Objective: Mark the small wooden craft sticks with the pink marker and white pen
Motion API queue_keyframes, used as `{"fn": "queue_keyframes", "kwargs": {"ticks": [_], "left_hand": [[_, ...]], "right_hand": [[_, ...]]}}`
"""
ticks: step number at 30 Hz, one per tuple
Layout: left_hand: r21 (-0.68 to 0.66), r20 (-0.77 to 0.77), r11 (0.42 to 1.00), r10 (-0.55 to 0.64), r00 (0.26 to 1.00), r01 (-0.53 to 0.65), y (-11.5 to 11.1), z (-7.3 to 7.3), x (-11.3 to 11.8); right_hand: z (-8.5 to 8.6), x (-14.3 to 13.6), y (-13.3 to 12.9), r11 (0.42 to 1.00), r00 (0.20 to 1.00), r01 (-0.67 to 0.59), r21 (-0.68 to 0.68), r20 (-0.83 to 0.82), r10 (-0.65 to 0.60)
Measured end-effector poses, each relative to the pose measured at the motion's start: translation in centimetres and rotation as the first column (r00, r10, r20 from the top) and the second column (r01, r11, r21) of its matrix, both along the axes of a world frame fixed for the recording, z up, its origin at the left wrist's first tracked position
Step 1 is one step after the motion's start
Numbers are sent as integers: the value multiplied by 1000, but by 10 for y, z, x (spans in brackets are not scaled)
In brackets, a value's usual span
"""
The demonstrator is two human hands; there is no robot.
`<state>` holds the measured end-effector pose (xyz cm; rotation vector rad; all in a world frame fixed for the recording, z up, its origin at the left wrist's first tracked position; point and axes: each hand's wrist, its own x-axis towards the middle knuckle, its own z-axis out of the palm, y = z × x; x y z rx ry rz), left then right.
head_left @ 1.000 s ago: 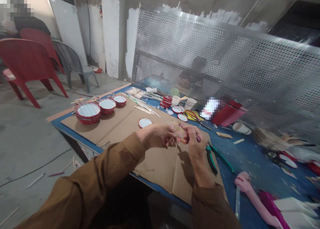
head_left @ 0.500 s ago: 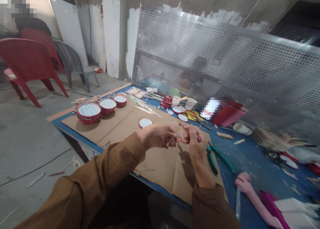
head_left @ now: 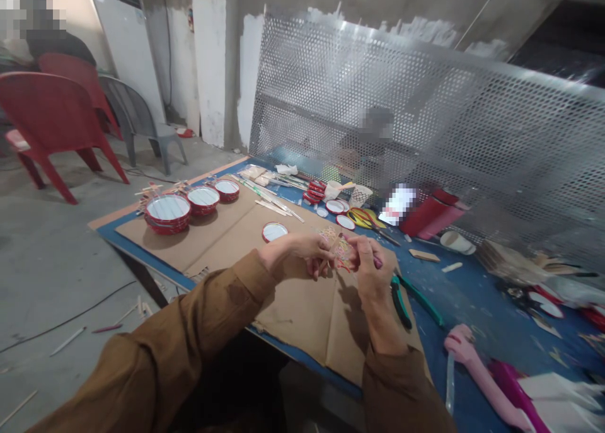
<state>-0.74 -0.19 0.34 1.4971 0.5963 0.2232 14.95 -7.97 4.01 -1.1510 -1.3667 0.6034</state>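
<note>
My left hand [head_left: 309,250] is closed on a small see-through piece with a colourful pattern [head_left: 342,250], held above the cardboard sheet [head_left: 302,313]. My right hand [head_left: 373,269] is wrapped round a slim tool with a purple handle [head_left: 377,262]. The tool's dark tip meets the patterned piece, though its exact kind is too small to make out. Behind my left wrist lies a round white disc with a red rim [head_left: 275,232]. Green-handled pliers [head_left: 401,304] rest beside my right wrist, partly on the cardboard.
Red-rimmed round drums [head_left: 167,207] stand at the cardboard's far left. Along the back are thin sticks [head_left: 269,196], yellow-handled scissors [head_left: 366,219], a lit phone [head_left: 397,205] and a red bottle [head_left: 430,215]. A pink glue gun [head_left: 486,376] lies at right. Behind rises a perforated metal panel [head_left: 331,86].
Both hands keep almost the same place and grip. The view has shifted only very slightly.
</note>
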Motion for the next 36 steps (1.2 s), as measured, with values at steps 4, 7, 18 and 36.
{"fn": "queue_keyframes", "kwargs": {"ticks": [4, 7, 18, 36], "left_hand": [[-8, -6, 1000, 25, 1000, -25, -1, 1, 0], [-11, -8, 1000, 22, 1000, -22, -1, 0, 0], [-8, 17, 1000, 6, 1000, -6, 1, -1, 0], [-3, 7, 1000, 12, 1000, -12, -2, 1, -1]], "right_hand": [[-2, 3, 1, 999, 999, 29, 21, 30, -30], [-1, 2, 0, 1000, 1000, 3, 12, 6, -3], [4, -2, -2, 1000, 1000, 5, 5, -5, -5], [3, -2, -2, 1000, 1000, 0, 9, -14, 0]]}}
